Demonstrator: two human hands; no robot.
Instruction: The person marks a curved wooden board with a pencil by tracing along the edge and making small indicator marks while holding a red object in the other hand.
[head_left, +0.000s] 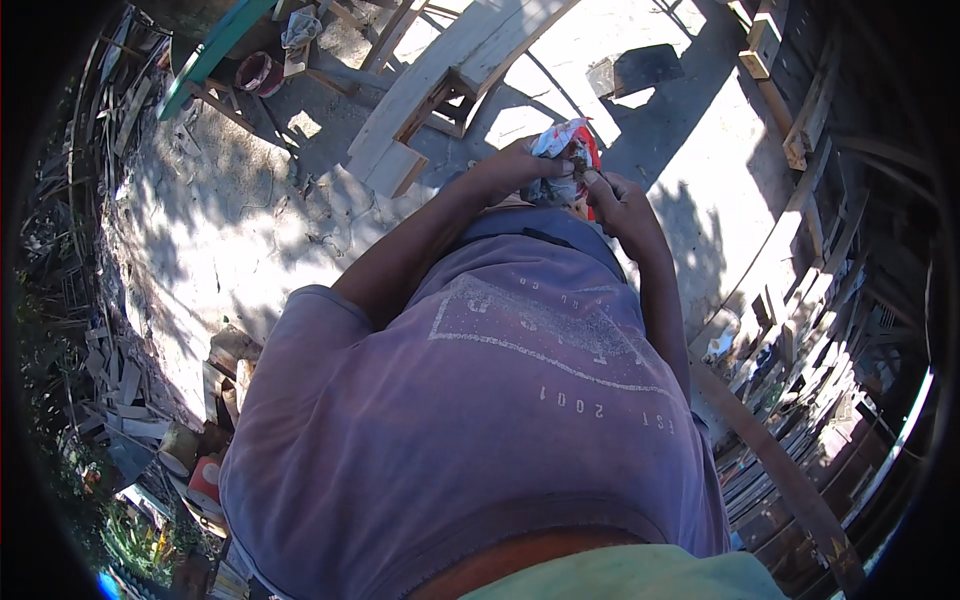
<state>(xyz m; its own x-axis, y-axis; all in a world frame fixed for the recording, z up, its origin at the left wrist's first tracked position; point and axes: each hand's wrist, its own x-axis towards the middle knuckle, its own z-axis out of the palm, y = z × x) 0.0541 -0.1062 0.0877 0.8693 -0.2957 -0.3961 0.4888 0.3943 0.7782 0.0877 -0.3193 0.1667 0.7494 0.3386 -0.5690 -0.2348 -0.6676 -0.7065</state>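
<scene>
A crumpled plastic bag, white with red parts and a greyish lower side, is held in front of my waist. My left hand grips it from the left, thumb laid across its front. Dark brown loose matter shows at the bag's opening; what it is cannot be made out. From the right, the thumb and forefinger of my right hand pinch together at this brown matter. The bag's underside and most of my left fingers are hidden.
Ahead stands a wooden workbench with a notched top. A dark box-like object lies beyond it. A dark red bucket and a green beam are at upper left. Stacked boards line the right; wood scraps lie left.
</scene>
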